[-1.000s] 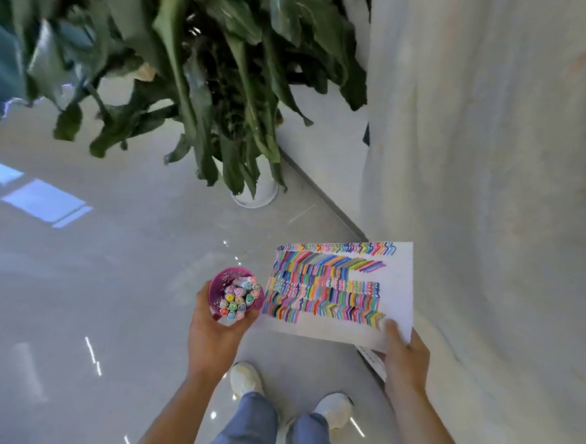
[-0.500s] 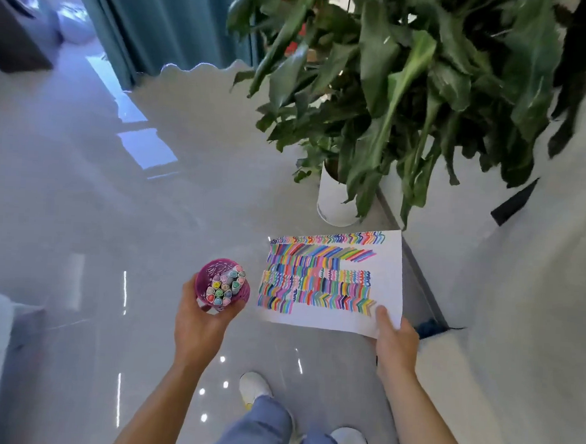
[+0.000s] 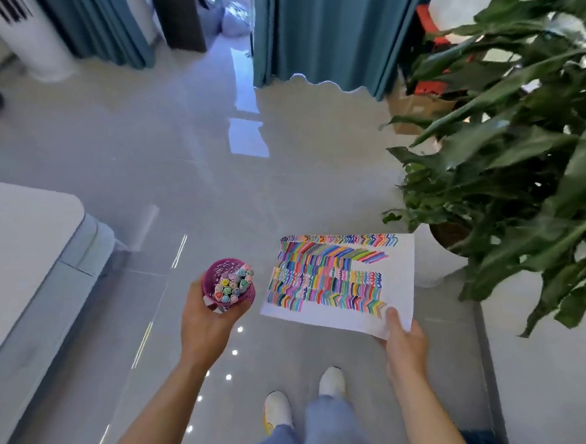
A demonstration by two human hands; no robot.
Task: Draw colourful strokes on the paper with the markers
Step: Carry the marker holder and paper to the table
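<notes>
I stand on a glossy floor and carry things in both hands. My left hand (image 3: 206, 323) grips a purple cup (image 3: 218, 272) filled with several capped markers (image 3: 232, 285), held upright at waist height. My right hand (image 3: 403, 342) pinches the near right corner of a white sheet of paper (image 3: 399, 290), thumb on top. The sheet is held flat and is covered with rows of colourful strokes (image 3: 329, 275) over its upper left part.
A large potted plant (image 3: 515, 160) with long green leaves fills the right side, its white pot (image 3: 433, 268) just beyond the paper. A pale sofa or bed edge (image 3: 25, 257) is at the left. Teal curtains (image 3: 317, 31) and a doorway lie ahead. My shoes (image 3: 332, 382) show below.
The view has swung left, away from the wall and plant toward the open room. Both hands keep the same hold on the cup and the paper.
</notes>
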